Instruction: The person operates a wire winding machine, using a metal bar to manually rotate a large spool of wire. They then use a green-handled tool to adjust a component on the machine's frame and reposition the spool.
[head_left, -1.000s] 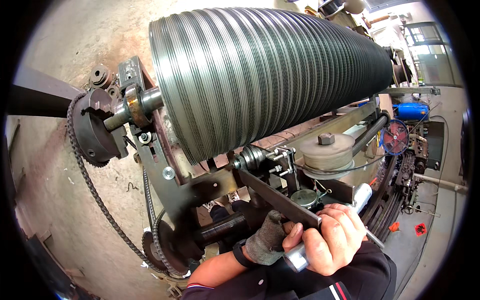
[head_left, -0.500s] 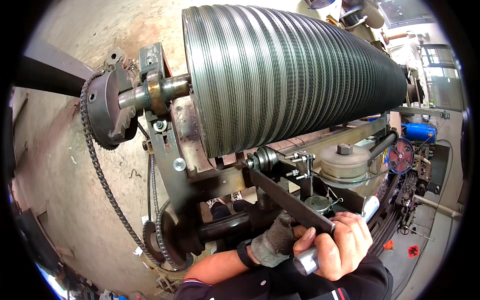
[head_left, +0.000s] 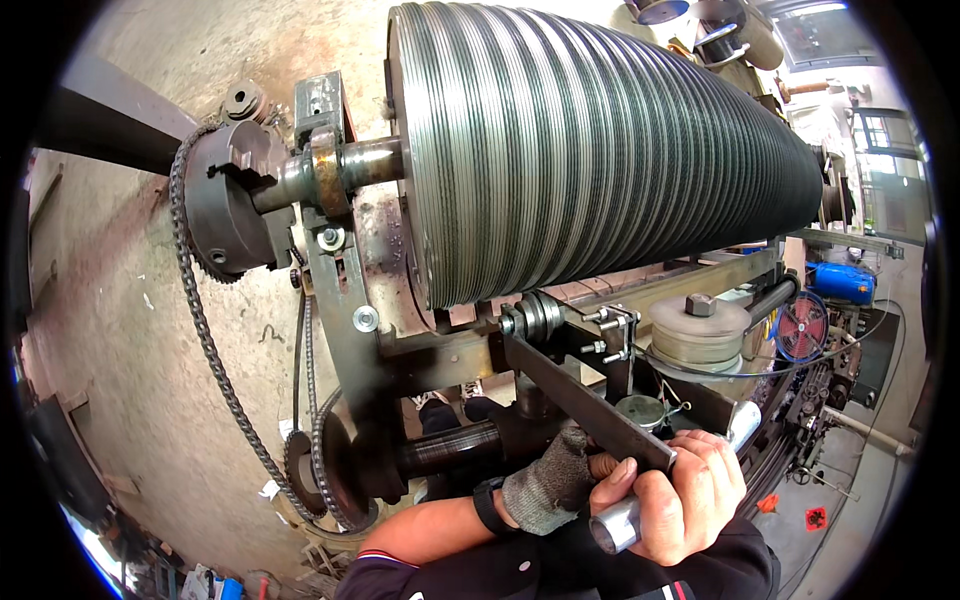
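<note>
My right hand [head_left: 690, 490], bare, is wrapped around a silver metal tube handle [head_left: 618, 526] at the lower middle; the tube's other end [head_left: 743, 420] shows beyond my knuckles. My left hand [head_left: 548, 488], in a grey fingerless glove, is closed right beside it, its fingertips hidden behind a flat steel bar [head_left: 590, 402]. What it grips is hidden. The bar ends against my right fingers. Just beyond sit a round metal disc [head_left: 640, 411] and a bolted guide bracket [head_left: 618, 335]. Above them lies a large drum [head_left: 600, 150] wrapped in ridged metal strip or wire.
A chuck [head_left: 225, 215] with a chain [head_left: 212, 370] around it turns the shaft at left. A spool [head_left: 700, 335] with a bolt on top stands right of the bracket. Farther right are a red fan [head_left: 801, 327], a blue motor-like unit [head_left: 842, 283] and machinery rails.
The chuck has rotated, its jaws now in a different position. The whole view has shifted slightly. Both my hands keep their hold in nearly the same place.
</note>
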